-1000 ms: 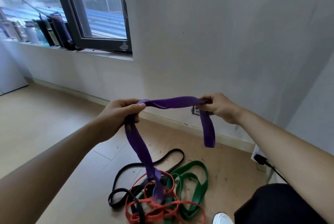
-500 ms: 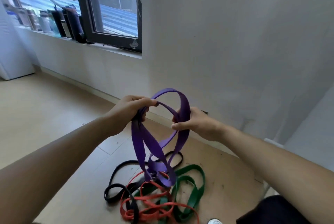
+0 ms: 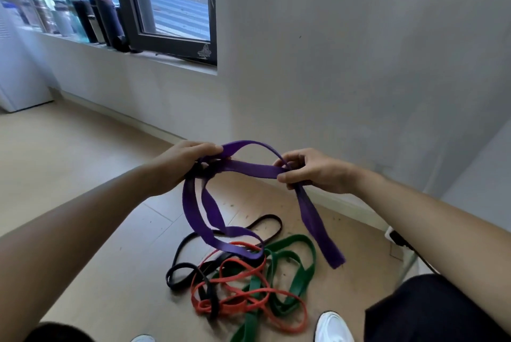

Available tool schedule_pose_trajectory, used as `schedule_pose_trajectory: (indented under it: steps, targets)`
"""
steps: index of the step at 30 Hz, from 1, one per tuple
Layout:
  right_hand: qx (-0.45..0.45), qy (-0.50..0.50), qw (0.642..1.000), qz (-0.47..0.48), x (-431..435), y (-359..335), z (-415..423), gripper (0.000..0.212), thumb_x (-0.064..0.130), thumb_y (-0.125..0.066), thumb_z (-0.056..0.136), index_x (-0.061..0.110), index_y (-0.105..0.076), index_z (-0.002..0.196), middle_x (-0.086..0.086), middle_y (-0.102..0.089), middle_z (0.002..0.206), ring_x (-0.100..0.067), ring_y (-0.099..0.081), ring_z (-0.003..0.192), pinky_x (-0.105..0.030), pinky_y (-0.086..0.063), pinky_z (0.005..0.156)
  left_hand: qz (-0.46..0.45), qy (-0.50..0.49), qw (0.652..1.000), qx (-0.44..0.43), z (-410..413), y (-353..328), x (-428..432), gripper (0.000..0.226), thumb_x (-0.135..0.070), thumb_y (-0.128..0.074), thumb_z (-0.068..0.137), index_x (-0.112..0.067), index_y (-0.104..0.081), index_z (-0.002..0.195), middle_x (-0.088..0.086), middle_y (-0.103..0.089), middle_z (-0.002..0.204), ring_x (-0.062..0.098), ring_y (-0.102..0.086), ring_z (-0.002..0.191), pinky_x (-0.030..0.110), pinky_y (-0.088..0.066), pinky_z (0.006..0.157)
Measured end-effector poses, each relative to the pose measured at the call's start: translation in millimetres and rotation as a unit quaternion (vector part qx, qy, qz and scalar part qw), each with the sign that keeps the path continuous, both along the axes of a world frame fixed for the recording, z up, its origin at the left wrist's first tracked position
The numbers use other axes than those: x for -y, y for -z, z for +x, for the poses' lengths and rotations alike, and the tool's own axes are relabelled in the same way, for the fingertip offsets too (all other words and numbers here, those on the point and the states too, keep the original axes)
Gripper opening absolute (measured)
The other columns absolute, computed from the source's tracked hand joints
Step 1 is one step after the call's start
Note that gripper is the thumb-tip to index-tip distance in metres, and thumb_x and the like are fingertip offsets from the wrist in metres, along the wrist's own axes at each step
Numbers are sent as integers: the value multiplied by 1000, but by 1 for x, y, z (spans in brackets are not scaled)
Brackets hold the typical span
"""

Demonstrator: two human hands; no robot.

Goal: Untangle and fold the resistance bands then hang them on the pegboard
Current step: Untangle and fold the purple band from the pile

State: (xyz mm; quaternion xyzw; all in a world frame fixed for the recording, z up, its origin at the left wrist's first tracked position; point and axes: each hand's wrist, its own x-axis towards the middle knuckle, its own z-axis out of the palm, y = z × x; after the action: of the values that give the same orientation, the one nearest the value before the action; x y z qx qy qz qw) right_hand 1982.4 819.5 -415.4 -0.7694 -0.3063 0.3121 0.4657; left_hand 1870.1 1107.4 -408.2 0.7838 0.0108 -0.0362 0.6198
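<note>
The pale wall [image 3: 359, 65] fills most of the view above a light wooden floor [image 3: 69, 176]. A dark-framed window [image 3: 171, 4] sits at the upper left, and a row of bottles and flasks [image 3: 83, 21] stands along its sill [image 3: 166, 61]; what they hold cannot be made out.

Both bare forearms reach forward from the lower corners and meet at mid-frame, above the floor. The left hand [image 3: 179, 164] is turned palm down with its fingers curled round a bunched part of the purple band [image 3: 249, 169]. The right hand [image 3: 312, 170] pinches the same band between thumb and forefinger, its other fingers curled behind.

Between the hands one purple strand runs flat and another arches above it. Two strands drop from the left hand to a loop lying on the pile below. A doubled end hangs free from the right hand.

On the floor lie the green band [image 3: 311, 267], red band [image 3: 229, 309] and black band [image 3: 177, 275], tangled together. A white shoe [image 3: 333, 326] shows just beside them.
</note>
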Motion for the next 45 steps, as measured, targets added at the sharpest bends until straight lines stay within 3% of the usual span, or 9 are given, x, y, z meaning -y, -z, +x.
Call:
schedule_pose_trajectory:
  steps: [6,11,16,21,26,30,36,41,45]
  targets:
    - [-12,-32,999,-13,7,2,2,32,8,-73,91,3,-65,121,-15,-74,105,-31,-72,101,-47,-57,97,32,-12,999,24,1,-3,5,28,-19,-79,84,-13,-74,111,-1,-69,79,15,-59,74,37,-47,80]
    - [41,-9,999,-7,5,6,4,22,11,-78,88,6,-68,107,-19,-73,110,-33,-72,103,-44,-60,93,-41,-37,997,61,3,-12,5,37,-26,-75,77,-14,-75,111,2,-70,86,12,-53,72,25,-47,73]
    - [159,-1,975,-154,16,20,21,17,3,-76,82,6,-65,95,-16,-70,96,-22,-67,86,-45,-59,89,-113,-82,987,85,7,-16,6,26,-11,-73,87,-9,-72,112,1,-68,80,11,-52,69,21,-47,68]
    - [-1,-39,986,-163,39,22,30,20,-1,-76,85,4,-63,99,-11,-66,95,-21,-67,89,-36,-57,87,-131,-169,972,101,11,-13,-12,16,-13,-70,93,-9,-75,108,1,-67,81,12,-52,66,24,-47,68]
    - [-31,-1,997,-71,35,22,29,23,-3,-75,85,1,-61,103,-13,-65,96,-24,-68,91,-36,-59,89,-99,-202,971,81,10,-2,-22,12,-15,-71,93,-11,-75,104,3,-64,85,14,-54,68,26,-49,71]
    - [87,158,984,-13,33,24,34,28,9,-84,79,0,-68,101,-11,-71,91,-25,-72,84,-31,-61,74,-48,-194,978,56,6,6,-30,15,-15,-72,93,-9,-75,106,6,-66,86,16,-54,71,28,-48,74]
    - [345,223,899,-151,25,21,39,26,22,-88,76,17,-62,76,3,-66,78,-15,-61,73,-26,-44,61,-22,-211,976,51,8,11,-33,15,-15,-72,93,-9,-75,106,5,-66,82,15,-53,70,26,-47,72]
    - [222,153,948,-170,37,23,39,6,1,-70,85,7,-68,87,-10,-68,85,-20,-61,70,-26,-50,50,-2,-205,978,39,9,16,-38,17,-17,-71,93,-9,-76,108,5,-64,85,16,-54,73,27,-46,72]
    - [199,203,952,-109,46,26,47,16,-8,-58,88,5,-68,85,-13,-70,84,-21,-57,62,-25,-48,46,1,-207,978,37,9,13,-41,22,-15,-73,92,-8,-74,113,4,-66,87,14,-56,73,25,-47,72]
